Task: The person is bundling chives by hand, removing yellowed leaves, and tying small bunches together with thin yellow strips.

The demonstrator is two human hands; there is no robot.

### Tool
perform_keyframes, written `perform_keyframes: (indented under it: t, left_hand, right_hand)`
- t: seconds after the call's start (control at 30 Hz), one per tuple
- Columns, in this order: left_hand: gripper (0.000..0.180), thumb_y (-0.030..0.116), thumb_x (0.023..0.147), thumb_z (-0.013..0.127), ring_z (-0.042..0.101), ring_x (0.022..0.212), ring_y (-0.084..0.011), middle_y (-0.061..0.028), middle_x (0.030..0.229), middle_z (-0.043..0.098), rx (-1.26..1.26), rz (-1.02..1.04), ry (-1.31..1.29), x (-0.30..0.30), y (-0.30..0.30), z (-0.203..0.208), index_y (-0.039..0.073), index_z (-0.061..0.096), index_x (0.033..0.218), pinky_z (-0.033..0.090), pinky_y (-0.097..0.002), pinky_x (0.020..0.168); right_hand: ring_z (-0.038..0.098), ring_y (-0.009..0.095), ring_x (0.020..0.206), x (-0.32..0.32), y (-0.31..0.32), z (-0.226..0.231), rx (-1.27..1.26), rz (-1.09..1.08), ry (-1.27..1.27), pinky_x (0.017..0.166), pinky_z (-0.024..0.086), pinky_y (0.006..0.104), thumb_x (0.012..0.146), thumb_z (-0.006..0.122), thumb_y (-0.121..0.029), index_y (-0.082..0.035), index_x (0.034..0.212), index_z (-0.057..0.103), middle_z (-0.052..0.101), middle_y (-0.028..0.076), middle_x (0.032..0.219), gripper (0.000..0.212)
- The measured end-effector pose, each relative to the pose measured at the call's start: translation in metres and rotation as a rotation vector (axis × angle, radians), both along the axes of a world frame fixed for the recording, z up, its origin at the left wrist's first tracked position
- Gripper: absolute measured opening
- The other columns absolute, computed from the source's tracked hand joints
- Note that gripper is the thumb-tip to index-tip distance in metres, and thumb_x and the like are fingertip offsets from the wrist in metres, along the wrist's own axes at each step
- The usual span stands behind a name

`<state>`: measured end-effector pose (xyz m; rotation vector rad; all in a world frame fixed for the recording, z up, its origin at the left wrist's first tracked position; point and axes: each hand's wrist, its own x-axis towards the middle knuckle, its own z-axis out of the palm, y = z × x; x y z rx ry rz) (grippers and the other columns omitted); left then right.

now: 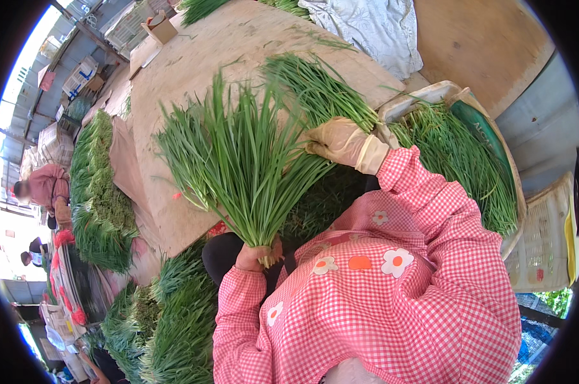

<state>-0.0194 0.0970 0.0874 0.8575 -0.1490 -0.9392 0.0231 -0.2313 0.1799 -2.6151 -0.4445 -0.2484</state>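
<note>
My left hand is wrapped round the stem end of a big bunch of garlic chives. The long green blades fan upward and outward over the edge of the wooden table. To the right, my right hand, in a pale thin glove, has its fingers closed on some blades at the bunch's right side. Just beyond that hand lies a second pile of chives on the table. Part of my left hand's fingers is hidden behind the stems.
A white crate heaped with loose chives stands at my right. Bundled chives are stacked at the lower left and farther left. The wooden table carries a grey-white cloth. Other people are at the far left.
</note>
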Motion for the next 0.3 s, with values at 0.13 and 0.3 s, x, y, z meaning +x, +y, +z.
perform_keyframes:
  t: [0.13,0.3]
  left_hand:
    - [0.044,0.012,0.056,0.066,0.053,0.056,-0.0205,-0.0087,0.071,0.054,0.096,0.059,-0.02,-0.002,-0.006,0.003,0.001,0.053,0.097,0.045,-0.0323,0.05]
    - [0.041,0.012,0.062,0.068,0.048,0.059,-0.0191,-0.0087,0.075,0.051,0.091,0.084,-0.069,-0.002,-0.006,0.006,0.004,0.051,0.098,0.04,-0.0321,0.051]
  right_hand:
    - [0.059,0.034,0.065,0.002,-0.005,-0.009,-0.3,-0.269,-0.023,0.06,0.046,0.0434,0.081,0.053,-0.024,-0.007,0.082,0.06,0.06,0.015,0.068,0.018]
    - [0.063,0.029,0.068,0.011,-0.072,-0.014,0.105,-0.344,-0.046,0.063,0.05,0.0404,0.087,0.049,-0.026,-0.01,0.09,0.061,0.064,0.017,0.079,0.021]
